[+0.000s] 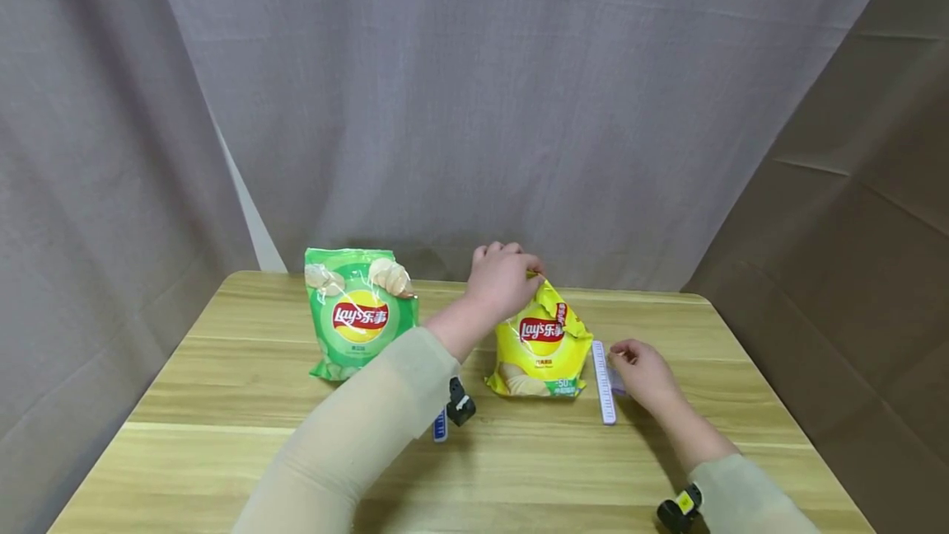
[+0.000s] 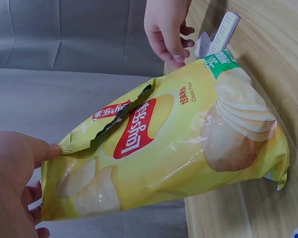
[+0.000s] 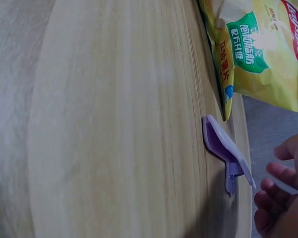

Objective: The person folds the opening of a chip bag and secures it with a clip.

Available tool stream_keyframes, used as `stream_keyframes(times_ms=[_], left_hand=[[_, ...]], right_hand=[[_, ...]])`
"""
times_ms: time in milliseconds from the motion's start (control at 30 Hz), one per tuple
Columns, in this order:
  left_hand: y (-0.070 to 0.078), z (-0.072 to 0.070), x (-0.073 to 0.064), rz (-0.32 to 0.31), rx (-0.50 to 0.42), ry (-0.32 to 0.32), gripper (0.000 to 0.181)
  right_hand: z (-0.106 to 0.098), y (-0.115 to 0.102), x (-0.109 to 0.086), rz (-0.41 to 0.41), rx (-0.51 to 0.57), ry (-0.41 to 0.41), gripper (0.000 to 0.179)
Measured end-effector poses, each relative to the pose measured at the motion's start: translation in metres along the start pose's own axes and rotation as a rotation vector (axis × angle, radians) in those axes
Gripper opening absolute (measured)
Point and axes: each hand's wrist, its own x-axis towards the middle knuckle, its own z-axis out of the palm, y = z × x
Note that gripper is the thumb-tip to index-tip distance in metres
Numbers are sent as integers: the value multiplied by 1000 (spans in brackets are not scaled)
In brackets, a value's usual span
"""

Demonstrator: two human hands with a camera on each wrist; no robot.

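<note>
My left hand (image 1: pixel 504 280) grips the yellow bag (image 1: pixel 539 357) by its top edge, thumb in front and fingers behind. The bag stands on the tabletop (image 1: pixel 534 468), and part of its top is folded down across the front, with a dark edge showing along the fold. My right hand (image 1: pixel 647 373) grasps nothing: its fingers are loosely bent in the air just beside the purple clip (image 1: pixel 604 386), apart from it in my right wrist view. That clip lies on the tabletop to the right of the bag, near it.

Farther out, past my left sleeve (image 1: pixel 356 419), the green bag (image 1: pixel 361 320) stands upright. A blue strip (image 1: pixel 441 427), perhaps another clip, lies nearer me and is partly hidden by the sleeve. A grey curtain (image 1: pixel 482 105) hangs behind.

As I judge it, I am partway: the fold on the yellow bag is begun, though only over part of its top. The purple clip is not on it yet, and I see none on the green bag.
</note>
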Motion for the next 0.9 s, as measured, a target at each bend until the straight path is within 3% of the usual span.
stream_keyframes(times_ms=[500, 900], left_hand=[[-1, 0, 1, 1, 2, -8, 22], [-2, 2, 2, 12, -7, -1, 23]], right_hand=[[-6, 17, -1, 119, -154, -131, 42], [-7, 17, -4, 181, -154, -167, 34]])
